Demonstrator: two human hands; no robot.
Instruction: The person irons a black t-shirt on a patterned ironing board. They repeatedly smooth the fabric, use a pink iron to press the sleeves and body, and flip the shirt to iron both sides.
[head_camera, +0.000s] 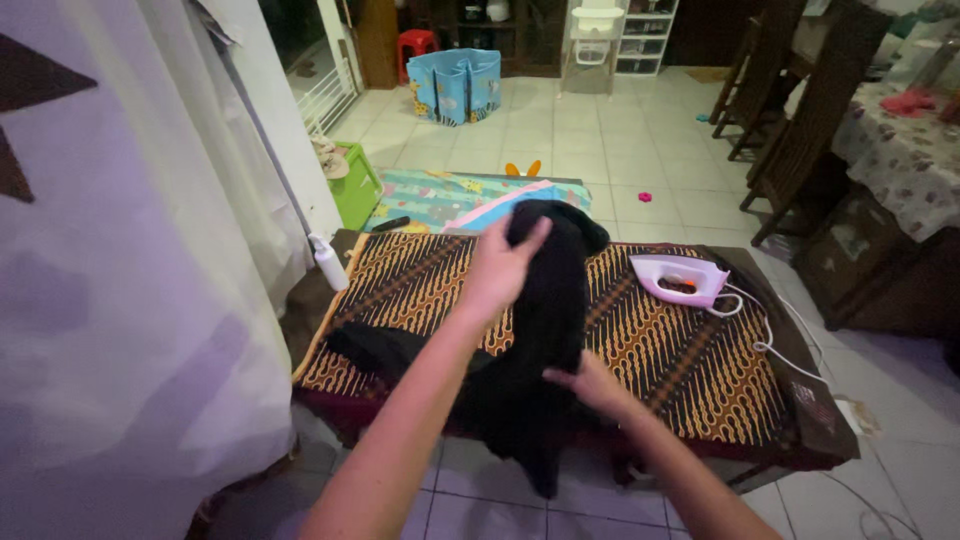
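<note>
A black garment (545, 330) lies across a low table covered by a brown and orange patterned cloth (680, 350), its lower end hanging over the near edge. My left hand (500, 265) grips the garment's upper part and lifts it off the cloth. My right hand (590, 385) lies on the garment's right side near the table's front edge, fingers pinching the fabric.
A pink and white iron (680, 278) rests on the cloth at right, its white cord (770, 335) trailing off the edge. A white spray bottle (328, 262) stands at the table's left corner. Pale curtains (130, 280) hang at left. Dark wooden chairs (800, 120) stand at right, a colourful mat (450, 200) beyond.
</note>
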